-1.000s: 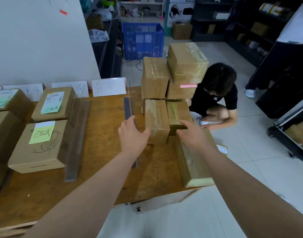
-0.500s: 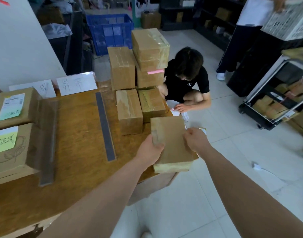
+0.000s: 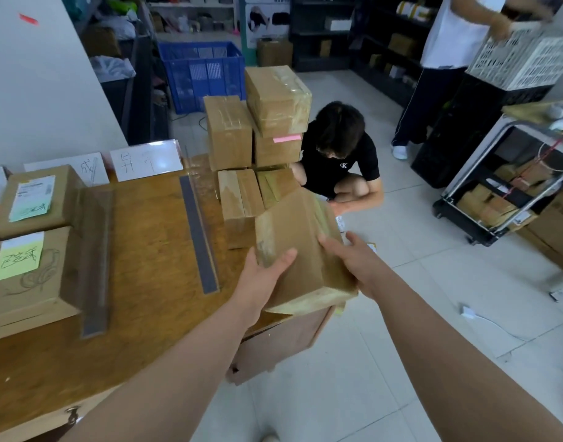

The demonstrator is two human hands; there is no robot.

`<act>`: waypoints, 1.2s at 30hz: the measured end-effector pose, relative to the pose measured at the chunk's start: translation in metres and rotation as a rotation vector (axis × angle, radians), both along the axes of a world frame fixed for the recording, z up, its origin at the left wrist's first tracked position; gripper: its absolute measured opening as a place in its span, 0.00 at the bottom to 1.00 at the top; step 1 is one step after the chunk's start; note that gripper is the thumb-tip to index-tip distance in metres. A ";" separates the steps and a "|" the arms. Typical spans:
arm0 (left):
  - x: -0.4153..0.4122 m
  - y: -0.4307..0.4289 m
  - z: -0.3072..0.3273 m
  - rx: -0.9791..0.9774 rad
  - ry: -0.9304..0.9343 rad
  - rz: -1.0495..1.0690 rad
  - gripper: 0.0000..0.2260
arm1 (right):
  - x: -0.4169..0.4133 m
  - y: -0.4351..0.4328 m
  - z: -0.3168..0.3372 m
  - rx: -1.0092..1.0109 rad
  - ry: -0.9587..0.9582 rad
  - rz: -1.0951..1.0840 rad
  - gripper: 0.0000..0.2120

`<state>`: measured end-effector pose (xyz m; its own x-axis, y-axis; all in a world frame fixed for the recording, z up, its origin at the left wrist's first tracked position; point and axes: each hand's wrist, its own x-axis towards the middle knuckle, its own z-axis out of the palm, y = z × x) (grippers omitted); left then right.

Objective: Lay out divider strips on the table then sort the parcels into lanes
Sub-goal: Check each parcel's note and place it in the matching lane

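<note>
I hold a flat taped cardboard parcel (image 3: pixel 300 247) tilted above the table's right front corner, my left hand (image 3: pixel 264 275) on its left edge and my right hand (image 3: pixel 353 263) on its right side. Two clear divider strips lie on the wooden table (image 3: pixel 152 250): one with a grey base (image 3: pixel 198 234) in the middle, another (image 3: pixel 95 263) to its left beside two labelled parcels (image 3: pixel 28 199) (image 3: pixel 25 275). A stack of several brown parcels (image 3: pixel 257 135) stands at the table's far right end.
White lane cards (image 3: pixel 146 161) stand along the table's back edge. A person in black (image 3: pixel 340 157) crouches on the floor right of the table. Another person (image 3: pixel 449 59) stands behind with a white crate. A loaded cart (image 3: pixel 503 193) is at right, a blue crate (image 3: pixel 203 71) behind.
Both hands moved from the stack to the flat parcel at the table's right edge, gripped it and lifted it, tilting it up off the table. The view shifted to the right.
</note>
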<state>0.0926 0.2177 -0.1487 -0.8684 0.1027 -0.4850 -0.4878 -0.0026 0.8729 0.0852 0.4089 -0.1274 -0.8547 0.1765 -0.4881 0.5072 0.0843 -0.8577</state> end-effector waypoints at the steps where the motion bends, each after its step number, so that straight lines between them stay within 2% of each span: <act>1: 0.000 -0.003 0.009 -0.006 0.022 -0.018 0.56 | 0.001 -0.005 0.010 0.009 0.013 0.027 0.46; 3: 0.000 -0.011 0.028 -0.048 0.026 -0.055 0.67 | 0.002 -0.020 0.031 0.033 0.078 0.068 0.39; 5: 0.001 -0.023 0.045 -0.072 0.031 -0.051 0.69 | 0.004 -0.041 0.051 0.051 0.173 0.085 0.33; 9: 0.015 -0.074 0.076 0.094 0.039 0.052 0.56 | 0.007 -0.082 0.080 0.008 0.302 0.167 0.25; 11: 0.027 -0.108 0.086 0.286 0.000 0.093 0.47 | 0.009 -0.106 0.091 -0.111 0.307 0.176 0.21; 13: 0.039 -0.145 0.091 0.564 -0.010 0.123 0.37 | 0.013 -0.135 0.098 -0.107 0.319 0.205 0.19; 15: 0.053 -0.179 0.093 0.792 -0.008 0.189 0.31 | 0.021 -0.167 0.101 -0.042 0.325 0.271 0.19; 17: 0.064 -0.210 0.094 0.850 0.000 0.280 0.30 | 0.030 -0.198 0.101 -0.088 0.259 0.342 0.24; 22: 0.086 -0.282 0.094 0.672 0.060 0.411 0.23 | 0.047 -0.265 0.109 -0.238 0.242 0.395 0.17; 26: 0.104 -0.328 0.091 0.454 0.098 0.460 0.17 | 0.055 -0.303 0.105 -0.244 0.298 0.429 0.12; 32: 0.129 -0.370 0.081 0.071 0.150 0.566 0.13 | 0.065 -0.353 0.094 -0.141 0.236 0.462 0.16; 33: 0.133 -0.374 0.081 0.053 0.145 0.569 0.13 | 0.066 -0.360 0.092 -0.123 0.211 0.466 0.17; 36: 0.141 -0.381 0.082 0.094 0.109 0.518 0.22 | 0.068 -0.376 0.086 -0.091 0.156 0.477 0.18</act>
<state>0.2333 -0.1635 -0.0665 -0.8615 -0.3140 -0.3990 -0.3088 -0.2997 0.9027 0.1531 0.0330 -0.0411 -0.8937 -0.2886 -0.3434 0.2957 0.1968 -0.9348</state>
